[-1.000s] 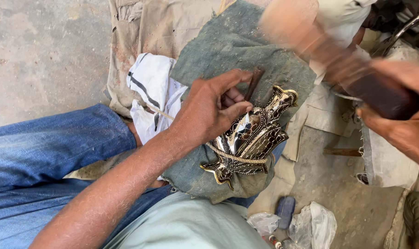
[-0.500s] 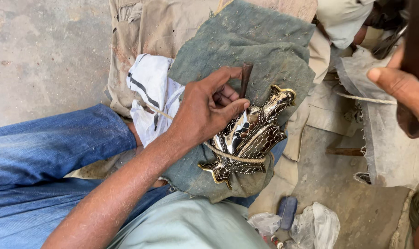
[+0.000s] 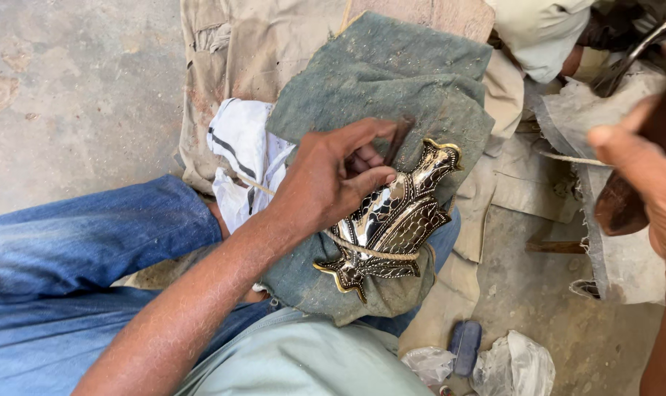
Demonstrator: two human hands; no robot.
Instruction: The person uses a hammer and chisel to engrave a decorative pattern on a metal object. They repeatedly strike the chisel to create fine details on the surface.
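Observation:
My left hand [image 3: 333, 183] rests on a shiny brass fish-shaped ornament [image 3: 395, 220] with dark engraved scales. The fingers pinch a thin dark metal chisel [image 3: 397, 139] upright against its upper part. The ornament lies on a grey-green cloth [image 3: 391, 73] spread over my lap. My right hand [image 3: 644, 176] is raised at the right edge, close to the camera and blurred, gripping a dark wooden mallet [image 3: 619, 209].
A white cloth with dark stripes [image 3: 241, 143] lies under the green cloth. Beige fabric [image 3: 237, 44] covers the concrete floor [image 3: 69, 88] behind. My blue jeans [image 3: 76, 249] fill the lower left. A small dark block [image 3: 465, 345] and crumpled plastic [image 3: 512, 367] lie below.
The right hand with the mallet has swung from above the ornament out toward the right edge and up close to the camera. The left hand stays on the ornament.

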